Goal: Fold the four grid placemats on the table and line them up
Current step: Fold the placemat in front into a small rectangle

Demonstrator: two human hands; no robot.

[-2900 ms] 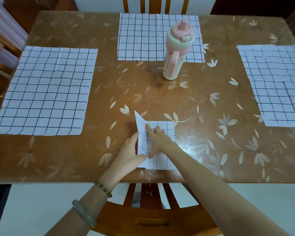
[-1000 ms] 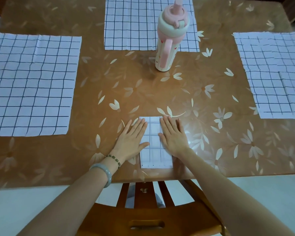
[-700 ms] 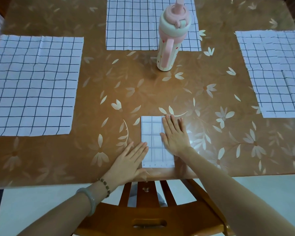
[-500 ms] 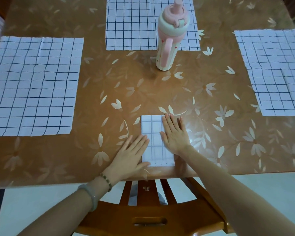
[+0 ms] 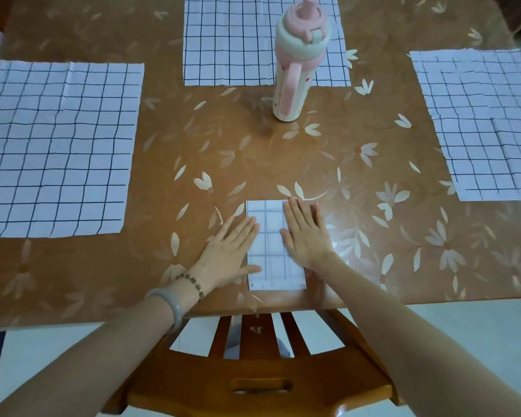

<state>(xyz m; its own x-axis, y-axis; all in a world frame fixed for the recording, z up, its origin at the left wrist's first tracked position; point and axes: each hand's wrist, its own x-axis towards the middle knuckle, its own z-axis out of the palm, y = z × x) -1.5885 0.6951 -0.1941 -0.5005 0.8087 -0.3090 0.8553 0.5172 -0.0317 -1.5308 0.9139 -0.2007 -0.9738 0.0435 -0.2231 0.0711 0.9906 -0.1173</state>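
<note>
Head view: a brown table (image 5: 283,158) with a pale flower pattern, seen from above its near edge.
Folded placemat (image 5: 269,236): a narrow white grid rectangle, lying flat at the near middle of the table, its long side running away from the person, its near end close to the table edge.
Left hand (image 5: 229,251): palm down, flat along the left edge of the folded placemat; fingers (image 5: 244,228) straight and close together, gripping nothing; the thumb lies over the lower left of the mat.
Right hand (image 5: 306,233): palm down, pressing on the right part of the folded placemat and covering its right edge; fingers (image 5: 298,210) straight, slightly spread, gripping nothing.
Left placemat (image 5: 54,149): unfolded, flat, at the left side of the table.
Far placemat (image 5: 232,40): unfolded, flat, at the far middle.
Right placemat (image 5: 478,124): flat at the right side, with creases showing.
Bottle (image 5: 298,64): pink and cream, with a handle, upright on the bare table just in front of the far placemat.
Wrist items: a bead bracelet (image 5: 191,284) and a pale bangle (image 5: 170,305) on the left wrist.
Chair (image 5: 259,371): wooden, its back below the near table edge.
</note>
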